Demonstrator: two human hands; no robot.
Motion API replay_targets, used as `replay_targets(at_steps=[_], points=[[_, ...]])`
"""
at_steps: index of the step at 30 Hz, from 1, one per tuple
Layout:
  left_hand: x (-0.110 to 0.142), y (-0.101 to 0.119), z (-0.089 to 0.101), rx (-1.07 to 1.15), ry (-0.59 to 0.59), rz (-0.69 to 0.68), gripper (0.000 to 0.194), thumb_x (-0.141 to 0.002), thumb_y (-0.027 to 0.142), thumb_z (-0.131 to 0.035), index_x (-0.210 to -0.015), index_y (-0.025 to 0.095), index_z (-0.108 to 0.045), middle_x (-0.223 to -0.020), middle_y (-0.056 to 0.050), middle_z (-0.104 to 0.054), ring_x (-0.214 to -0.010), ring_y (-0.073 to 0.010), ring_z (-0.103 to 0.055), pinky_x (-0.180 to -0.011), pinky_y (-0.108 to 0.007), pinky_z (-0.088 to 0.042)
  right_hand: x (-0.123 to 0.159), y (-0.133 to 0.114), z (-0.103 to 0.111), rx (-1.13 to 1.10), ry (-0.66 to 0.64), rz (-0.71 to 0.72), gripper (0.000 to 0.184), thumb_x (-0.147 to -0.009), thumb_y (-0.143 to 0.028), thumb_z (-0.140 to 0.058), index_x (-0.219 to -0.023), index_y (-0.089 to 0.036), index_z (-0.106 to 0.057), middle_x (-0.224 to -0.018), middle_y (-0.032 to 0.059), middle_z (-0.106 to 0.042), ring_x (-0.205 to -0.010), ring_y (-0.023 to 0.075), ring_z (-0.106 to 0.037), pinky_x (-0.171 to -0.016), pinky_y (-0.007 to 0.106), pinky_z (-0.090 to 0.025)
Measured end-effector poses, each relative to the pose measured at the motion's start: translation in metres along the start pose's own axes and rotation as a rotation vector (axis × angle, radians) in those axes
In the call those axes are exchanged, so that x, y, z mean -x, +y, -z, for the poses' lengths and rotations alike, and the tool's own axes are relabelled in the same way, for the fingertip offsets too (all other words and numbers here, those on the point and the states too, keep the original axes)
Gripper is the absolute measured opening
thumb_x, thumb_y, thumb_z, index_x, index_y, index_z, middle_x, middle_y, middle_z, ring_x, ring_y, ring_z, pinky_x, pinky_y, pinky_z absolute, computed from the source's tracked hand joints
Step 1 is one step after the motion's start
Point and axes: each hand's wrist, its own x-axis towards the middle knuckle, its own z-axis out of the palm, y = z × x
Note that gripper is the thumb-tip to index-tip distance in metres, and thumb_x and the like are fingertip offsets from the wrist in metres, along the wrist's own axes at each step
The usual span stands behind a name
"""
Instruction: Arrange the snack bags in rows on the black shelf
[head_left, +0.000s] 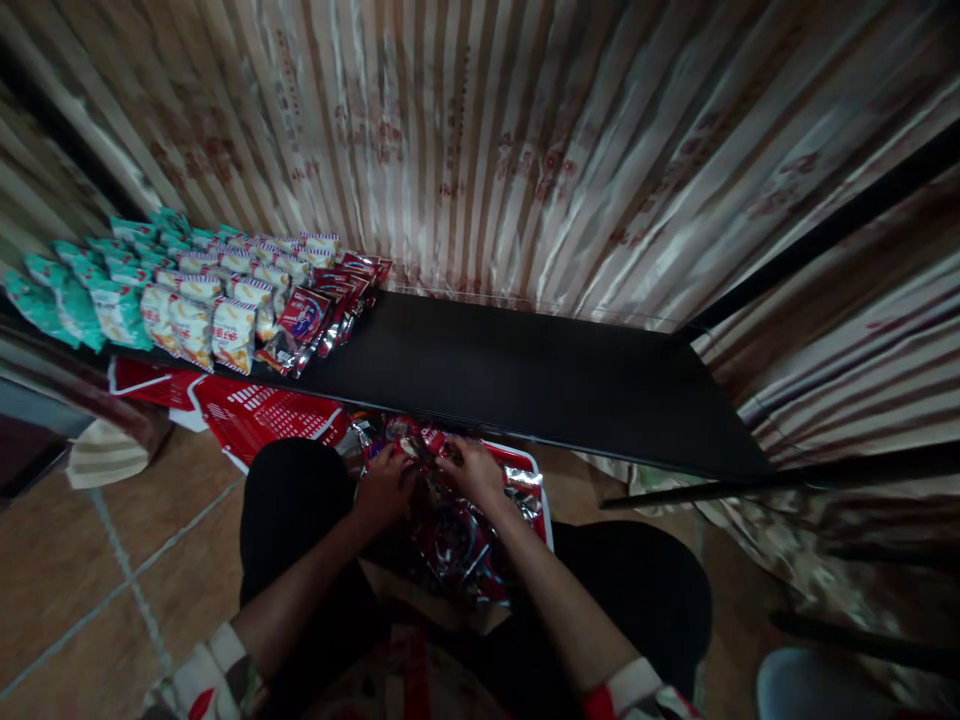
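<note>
Between my knees stands a red basket with a white rim (546, 505), filled with shiny dark-red snack packets (454, 540). Both hands are in at its far side, close to the shelf edge. My left hand (386, 485) has its fingers curled on a packet there. A little to the right, my right hand (474, 470) is bent over the packets with its fingers closed on one. The fingertips are partly lost among the foil and the dim light.
On the black shelf (510, 370), rows of green packets (120, 310), white-and-yellow packets (234, 335) and dark-red packets (304, 318) stand at the left. Beneath it lies another red basket (262, 405). A striped curtain (465, 150) hangs behind; black frame bars (825, 235) cross at the right.
</note>
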Motion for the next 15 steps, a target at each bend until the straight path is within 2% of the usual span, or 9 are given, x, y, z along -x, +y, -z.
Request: replay_targets(at_steps=[3,5,7,9,11,15], points=[[-0.004,-0.007,0.005,0.272,0.095,0.086,0.029,-0.074,0.016,-0.054,-0.101,0.018,-0.063,-0.118,-0.009,-0.06,-0.116,-0.0243,-0.051,-0.105,-0.044,-0.033,-0.016,-0.015,-0.022,0.108,-0.027,0.02,0.035,-0.075,-0.032,-0.064,-0.109,-0.024,-0.063,-0.1,0.0089,-0.069,-0.093,0.0235,-0.061,-0.078,0.034,-0.045],[-0.007,-0.011,0.006,0.474,0.097,0.188,0.024,-0.07,0.015,-0.057,-0.092,0.02,-0.066,-0.107,-0.006,-0.065,-0.11,-0.0233,-0.054,-0.104,-0.042,-0.034,-0.02,-0.018,-0.031,0.116,-0.046,0.039,0.025,-0.081,-0.027,-0.055,-0.104,-0.023,-0.066,-0.097,0.0088,-0.069,-0.09,0.0223,-0.061,-0.076,0.033,-0.044],[-0.01,-0.015,0.005,0.593,0.069,0.291,0.019,-0.068,0.015,-0.059,-0.085,0.018,-0.067,-0.092,-0.005,-0.068,-0.096,-0.0226,-0.06,-0.096,-0.041,-0.041,-0.018,-0.019,-0.031,0.114,-0.04,0.059,0.024,-0.085,-0.024,-0.046,-0.097,-0.023,-0.068,-0.094,0.0091,-0.069,-0.088,0.0218,-0.061,-0.077,0.033,-0.044],[-0.014,-0.018,0.001,0.645,0.042,0.357,0.017,-0.069,0.017,-0.06,-0.085,0.016,-0.066,-0.078,-0.005,-0.067,-0.079,-0.0206,-0.063,-0.082,-0.038,-0.049,-0.013,-0.018,-0.025,0.091,-0.017,0.095,0.027,-0.087,-0.024,-0.043,-0.092,-0.022,-0.069,-0.092,0.0093,-0.068,-0.088,0.0217,-0.06,-0.079,0.033,-0.043],[-0.017,-0.02,-0.005,0.719,0.022,0.41,0.016,-0.07,0.02,-0.061,-0.085,0.014,-0.065,-0.071,-0.003,-0.066,-0.069,-0.0178,-0.063,-0.071,-0.032,-0.051,-0.005,-0.017,-0.014,0.018,0.013,0.135,0.028,-0.087,-0.027,-0.041,-0.088,-0.021,-0.068,-0.088,0.0085,-0.067,-0.085,0.0211,-0.06,-0.079,0.032,-0.043],[-0.02,-0.019,-0.016,0.838,0.006,0.455,0.019,-0.072,0.026,-0.063,-0.087,0.014,-0.064,-0.071,-0.003,-0.066,-0.067,-0.0148,-0.063,-0.065,-0.026,-0.051,0.011,-0.015,0.01,-0.273,0.074,0.105,0.029,-0.086,-0.037,-0.042,-0.084,-0.021,-0.066,-0.085,0.005,-0.066,-0.081,0.0188,-0.06,-0.077,0.031,-0.044]])
